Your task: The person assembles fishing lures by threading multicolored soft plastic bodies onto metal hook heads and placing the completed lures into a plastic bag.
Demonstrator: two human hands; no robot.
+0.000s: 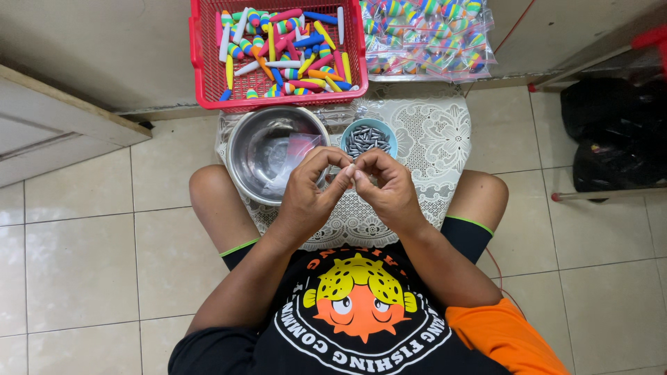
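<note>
A small white piece [351, 169] sits pinched right between the two sets of fingertips, over the lace-covered stool [445, 139] and just this side of the bowls; what it is, too small to tell. The left hand [306, 198] comes in from the left, fingers curled narrow, thumb and forefinger closing on the piece from that side. The right hand [389, 189] meets it from the right, fingers bent tight, tips touching the same spot. So the piece lies dead centre, neither hand nearer, both touching it; its long axis cannot be read.

Sweeping left to right behind the hands: the steel bowl [274, 149] lies just beyond the left hand, clear plastic bags in its bottom. Next to it, the small blue bowl [369, 137] holds dark grey metal slugs, just beyond the right hand's fingertips. Farther back, the red basket [278, 52] is heaped with coloured foam floats, and to its right lies a pile of bagged floats [431, 35] against the wall.
</note>
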